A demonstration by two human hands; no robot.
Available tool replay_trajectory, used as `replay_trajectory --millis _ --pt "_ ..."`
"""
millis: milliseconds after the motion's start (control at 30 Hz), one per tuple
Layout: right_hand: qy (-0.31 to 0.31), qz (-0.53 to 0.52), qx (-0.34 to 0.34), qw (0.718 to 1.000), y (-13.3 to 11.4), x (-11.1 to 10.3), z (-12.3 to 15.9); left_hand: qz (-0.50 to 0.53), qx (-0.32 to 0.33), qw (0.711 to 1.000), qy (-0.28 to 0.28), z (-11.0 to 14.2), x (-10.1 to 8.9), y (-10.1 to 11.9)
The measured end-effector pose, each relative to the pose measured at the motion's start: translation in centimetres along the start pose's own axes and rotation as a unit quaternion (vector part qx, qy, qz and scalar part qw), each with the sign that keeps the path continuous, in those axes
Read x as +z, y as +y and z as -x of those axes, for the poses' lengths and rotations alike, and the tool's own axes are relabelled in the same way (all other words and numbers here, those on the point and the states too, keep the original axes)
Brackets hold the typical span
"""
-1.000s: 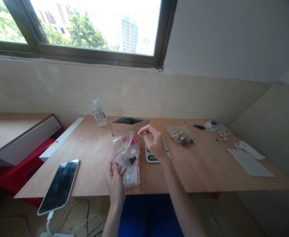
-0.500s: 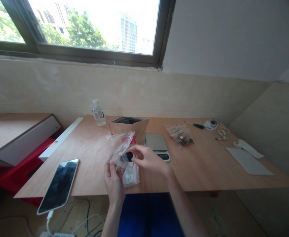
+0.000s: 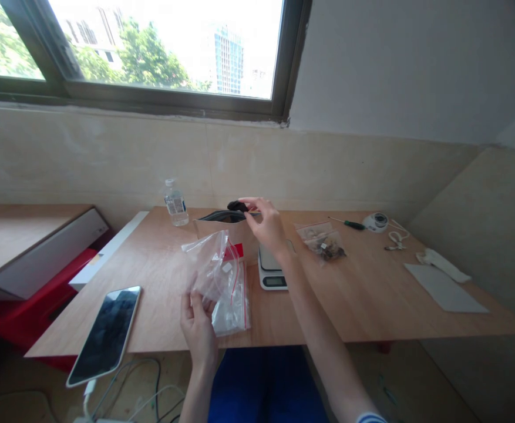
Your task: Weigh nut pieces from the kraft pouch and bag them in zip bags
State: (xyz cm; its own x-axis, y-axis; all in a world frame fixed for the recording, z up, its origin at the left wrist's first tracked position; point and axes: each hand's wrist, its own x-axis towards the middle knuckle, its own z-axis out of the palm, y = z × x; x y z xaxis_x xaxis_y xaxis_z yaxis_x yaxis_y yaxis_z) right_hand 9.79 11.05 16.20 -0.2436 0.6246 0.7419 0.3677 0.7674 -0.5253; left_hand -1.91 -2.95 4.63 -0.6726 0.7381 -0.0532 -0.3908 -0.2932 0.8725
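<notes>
My left hand point(image 3: 198, 329) pinches a clear plastic zip bag point(image 3: 219, 273) with a red stripe, holding it up above the front edge of the wooden table point(image 3: 372, 299). More clear bags lie under it. My right hand point(image 3: 266, 223) is raised over the open top of a brown paper pouch point(image 3: 235, 229) and pinches a small dark piece point(image 3: 237, 206) between its fingertips. A small white kitchen scale point(image 3: 271, 271) sits just behind my right wrist.
A phone point(image 3: 106, 332) overhangs the front left edge, cable hanging below. A small water bottle point(image 3: 175, 203) stands at the back. Right of the scale lie a filled clear bag point(image 3: 323, 239), a green-handled screwdriver point(image 3: 349, 224), a round white device point(image 3: 376, 222) and grey sheets point(image 3: 444, 288).
My right hand took a dark piece out of the clear bag and lifted it up and back over the brown pouch. My left hand kept hold of the bag.
</notes>
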Motion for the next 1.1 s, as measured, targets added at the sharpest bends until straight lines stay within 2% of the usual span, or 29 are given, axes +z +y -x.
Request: replay_trajectory --millis 267,333,400,500,600,667,700,767,833,900,1000,1100 --pt "-0.084 0.059 -0.014 0.995 0.8 0.3 0.8 -0.028 0.002 1.000 -0.008 0.1 0.0 0.1" --pt "-0.067 0.076 -0.018 0.995 0.4 0.2 1.3 -0.026 0.002 1.000 -0.010 0.2 0.1 0.1" --pt "-0.026 0.057 -0.006 0.998 -0.5 0.2 2.1 -0.015 -0.003 1.000 -0.011 0.3 0.2 0.2" --pt "-0.006 -0.015 0.055 0.998 -2.1 0.5 4.2 -0.023 -0.009 1.000 -0.016 0.6 0.3 0.2" --pt "-0.070 -0.079 0.168 0.980 -3.1 0.9 6.3 -0.052 -0.007 0.998 -0.029 0.8 0.1 0.0" --pt "-0.114 -0.119 0.234 0.958 -3.0 1.2 7.2 -0.072 -0.004 0.997 -0.039 0.8 -0.1 -0.2" --pt "-0.117 -0.139 0.255 0.950 -2.8 1.3 7.4 -0.082 -0.003 0.996 -0.046 0.7 -0.3 -0.2" --pt "-0.074 -0.165 0.274 0.945 -2.0 1.3 7.4 -0.100 -0.010 0.992 -0.082 0.4 -0.5 -0.2" --pt "-0.005 -0.172 0.280 0.944 -1.2 1.3 7.3 -0.115 -0.026 0.983 -0.141 0.1 -0.7 0.1" --pt "0.029 -0.172 0.281 0.944 -0.7 1.2 7.4 -0.126 -0.037 0.972 -0.194 -0.2 -0.9 0.6" --pt "0.011 -0.194 0.293 0.936 -0.5 1.1 8.1 -0.132 -0.022 0.966 -0.223 -0.3 -1.0 1.2" --pt "-0.029 -0.223 0.306 0.925 -0.6 1.3 9.4 -0.147 -0.010 0.967 -0.210 -0.2 -0.9 1.6"
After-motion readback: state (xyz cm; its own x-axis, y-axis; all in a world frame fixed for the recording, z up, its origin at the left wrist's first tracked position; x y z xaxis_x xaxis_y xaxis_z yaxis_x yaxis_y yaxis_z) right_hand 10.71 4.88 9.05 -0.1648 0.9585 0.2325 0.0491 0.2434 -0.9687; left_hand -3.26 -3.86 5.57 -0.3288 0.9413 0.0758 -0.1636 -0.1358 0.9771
